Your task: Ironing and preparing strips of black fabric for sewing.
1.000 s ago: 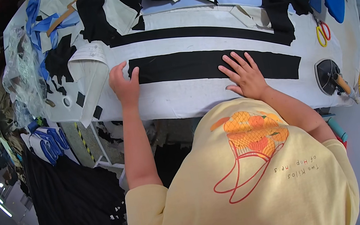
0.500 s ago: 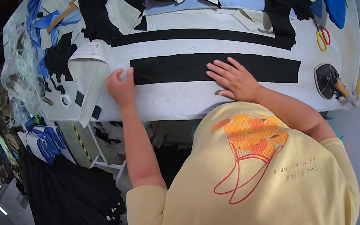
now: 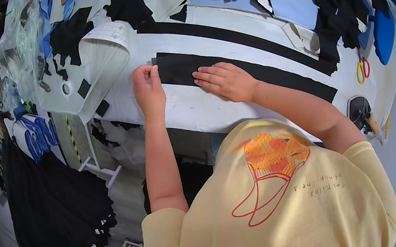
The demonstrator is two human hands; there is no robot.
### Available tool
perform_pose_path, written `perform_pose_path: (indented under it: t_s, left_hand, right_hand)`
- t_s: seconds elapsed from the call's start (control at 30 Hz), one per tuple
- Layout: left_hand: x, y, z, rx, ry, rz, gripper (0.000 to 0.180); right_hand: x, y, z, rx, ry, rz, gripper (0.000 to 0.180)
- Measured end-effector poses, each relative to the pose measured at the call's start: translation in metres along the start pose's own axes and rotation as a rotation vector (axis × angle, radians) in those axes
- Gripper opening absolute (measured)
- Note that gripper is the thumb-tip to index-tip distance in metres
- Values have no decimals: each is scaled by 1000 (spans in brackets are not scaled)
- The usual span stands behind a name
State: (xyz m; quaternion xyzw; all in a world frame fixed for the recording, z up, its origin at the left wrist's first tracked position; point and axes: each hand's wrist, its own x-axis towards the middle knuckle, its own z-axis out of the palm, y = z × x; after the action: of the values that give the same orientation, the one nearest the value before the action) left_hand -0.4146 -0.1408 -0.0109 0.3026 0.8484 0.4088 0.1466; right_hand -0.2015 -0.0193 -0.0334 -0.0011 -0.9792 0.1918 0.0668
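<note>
A wide black fabric strip [image 3: 262, 72] lies across the white-covered table in front of me. At its left end, my left hand [image 3: 148, 87] is closed, with thumb and curled fingers pinching the edge. A narrow greyer sliver shows beside that end; whether it is a second layer I cannot tell. My right hand [image 3: 225, 81] rests flat on the strip's left half, its fingers stretched out and pointing left. Beyond the strip runs a narrower, slightly curved black fabric band [image 3: 236, 38], which neither hand touches.
A rolled white pattern piece [image 3: 107, 49] stands left of the strip. Black, white and light blue fabric pieces [image 3: 293, 3] cover the table's far side. Scissors [image 3: 363, 68] with yellow and red handles and an iron [image 3: 359, 109] lie at the right. Black pleated cloth [image 3: 59, 199] hangs at lower left.
My right hand has slid left along the strip, nearer to my left hand. The left fingers have closed at the strip's end, where a greyer sliver now shows. The whole view has shifted and turned somewhat.
</note>
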Motion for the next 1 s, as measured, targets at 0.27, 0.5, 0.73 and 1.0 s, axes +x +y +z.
perform_pose_path:
  t_s: [0.27,0.5,0.73,1.0]
  left_hand:
    - [3,-4,1,277,-41,227,13]
    - [16,-36,-1,448,67,414,12]
    - [-20,-14,6,324,-209,432,37]
    - [-27,-15,7,632,-404,543,66]
  right_hand:
    - [33,-3,2,17,16,6,47]
    - [63,-2,6,15,-31,22,49]
    - [58,3,7,23,-57,58,55]
    - [-116,-32,-41,66,-244,396,61]
